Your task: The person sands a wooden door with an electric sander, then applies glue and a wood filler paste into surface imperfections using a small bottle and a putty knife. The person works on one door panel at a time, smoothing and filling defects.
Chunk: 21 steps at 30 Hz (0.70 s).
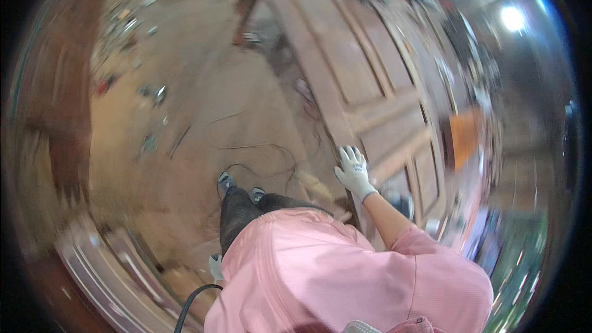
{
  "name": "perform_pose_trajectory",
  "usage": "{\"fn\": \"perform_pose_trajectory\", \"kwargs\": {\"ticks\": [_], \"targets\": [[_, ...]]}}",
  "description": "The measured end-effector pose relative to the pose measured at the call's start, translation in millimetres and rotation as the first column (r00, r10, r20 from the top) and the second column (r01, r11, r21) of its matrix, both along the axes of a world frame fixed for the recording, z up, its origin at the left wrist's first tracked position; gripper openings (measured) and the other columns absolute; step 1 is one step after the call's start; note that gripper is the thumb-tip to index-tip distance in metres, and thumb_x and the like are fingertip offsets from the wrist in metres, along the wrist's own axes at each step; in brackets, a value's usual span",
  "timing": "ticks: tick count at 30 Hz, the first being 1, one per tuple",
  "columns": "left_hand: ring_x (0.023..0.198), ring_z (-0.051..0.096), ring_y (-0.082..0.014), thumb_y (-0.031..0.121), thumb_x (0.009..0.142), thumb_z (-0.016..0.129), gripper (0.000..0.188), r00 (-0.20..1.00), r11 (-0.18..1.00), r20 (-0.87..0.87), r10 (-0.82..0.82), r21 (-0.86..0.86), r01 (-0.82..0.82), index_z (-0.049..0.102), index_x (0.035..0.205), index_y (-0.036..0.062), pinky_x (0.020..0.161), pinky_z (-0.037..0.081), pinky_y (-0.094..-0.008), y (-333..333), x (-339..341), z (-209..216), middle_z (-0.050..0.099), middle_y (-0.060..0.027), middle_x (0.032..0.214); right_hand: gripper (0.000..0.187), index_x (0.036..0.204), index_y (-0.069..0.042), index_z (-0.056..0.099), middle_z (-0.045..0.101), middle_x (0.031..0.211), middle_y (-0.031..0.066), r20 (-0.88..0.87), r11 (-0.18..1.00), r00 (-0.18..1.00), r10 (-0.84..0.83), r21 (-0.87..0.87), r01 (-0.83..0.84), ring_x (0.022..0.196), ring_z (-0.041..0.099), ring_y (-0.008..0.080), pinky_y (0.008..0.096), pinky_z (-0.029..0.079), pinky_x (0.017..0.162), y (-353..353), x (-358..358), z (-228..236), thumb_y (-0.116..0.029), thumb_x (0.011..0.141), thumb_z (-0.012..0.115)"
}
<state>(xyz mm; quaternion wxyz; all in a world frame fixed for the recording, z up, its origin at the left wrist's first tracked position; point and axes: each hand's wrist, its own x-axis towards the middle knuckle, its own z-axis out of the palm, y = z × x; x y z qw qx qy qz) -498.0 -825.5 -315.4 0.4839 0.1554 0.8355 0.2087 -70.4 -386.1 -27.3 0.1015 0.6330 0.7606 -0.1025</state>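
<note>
My right hand, in a white glove, lies with stretched fingers at the near edge of a brown wooden panel door. It appears to touch that edge and grips nothing. The door has raised frames and recessed panels and slants across the right half of the view. My left hand, also gloved, hangs low at my left side. My pink shirt hides part of it, and its fingers are too blurred to read. A black cable curves close to it.
Dark wooden panels stand along the left. Long boards lie at lower left. Small scraps and a thin cord are on the dusty floor. An orange-brown piece stands beyond the door at right. Motion blurs the outer areas.
</note>
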Motion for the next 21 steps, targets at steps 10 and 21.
{"fn": "perform_pose_trajectory", "kwargs": {"ticks": [10,21], "targets": [[0.075,0.06,-0.028,0.016,0.086,0.059,0.016,0.613,0.64,-0.197,-0.766,-0.137,0.756,0.061,0.09,0.0002,0.07,0.051,-0.0406,287.0,-216.3,80.3,0.064,-0.013,0.082,0.065,0.15,-0.009,0.046,0.05,0.149,0.019,-0.068,0.472,0.484,-0.872,-0.376,0.797,0.14,0.046,0.0396,0.0517,0.04,0.114,-338.3,-11.2,-80.4,-0.035,0.091,0.06],[0.081,0.059,-0.0305,0.011,0.088,0.056,0.02,-0.337,-0.352,-0.429,-0.838,-0.047,0.935,0.059,0.1,-0.0048,0.077,0.049,-0.0441,496.0,150.1,179.1,0.063,-0.0166,0.088,0.063,0.145,-0.005,0.05,0.054,0.149,0.0224,0.055,-0.451,-0.587,-0.808,-0.698,0.556,0.136,0.052,0.0403,0.0467,0.043,0.112,-541.8,-210.5,-155.3,-0.037,0.091,0.059]]}}
